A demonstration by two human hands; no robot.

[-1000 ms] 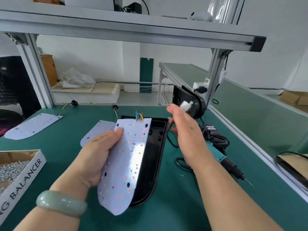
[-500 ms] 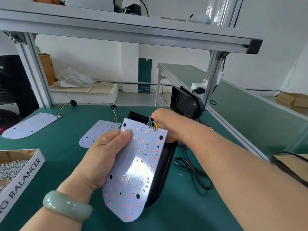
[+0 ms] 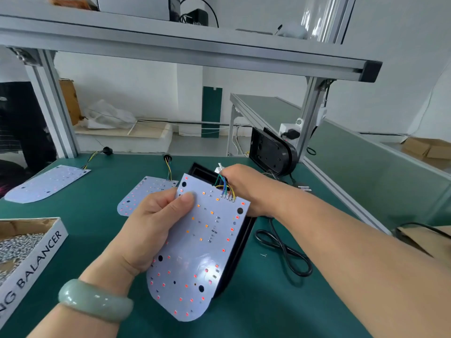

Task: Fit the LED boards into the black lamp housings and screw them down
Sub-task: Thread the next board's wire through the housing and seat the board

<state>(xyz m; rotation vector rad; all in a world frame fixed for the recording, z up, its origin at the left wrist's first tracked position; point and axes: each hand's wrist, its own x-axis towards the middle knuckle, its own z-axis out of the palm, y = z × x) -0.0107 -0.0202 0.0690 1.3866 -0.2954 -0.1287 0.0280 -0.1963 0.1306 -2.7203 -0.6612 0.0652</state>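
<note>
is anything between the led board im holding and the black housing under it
Yes. The right hand, gripping the coloured wires, sits over the black housing's far end, partly behind the LED board's top edge. The left hand holds the board tilted above the housing; nothing else visible lies between.

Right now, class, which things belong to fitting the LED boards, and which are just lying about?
Job: LED board, held by left hand; black housing; wires in right hand; screw box; spare boards.
Lying about: plastic bag; cardboard boxes; green panel.
</note>
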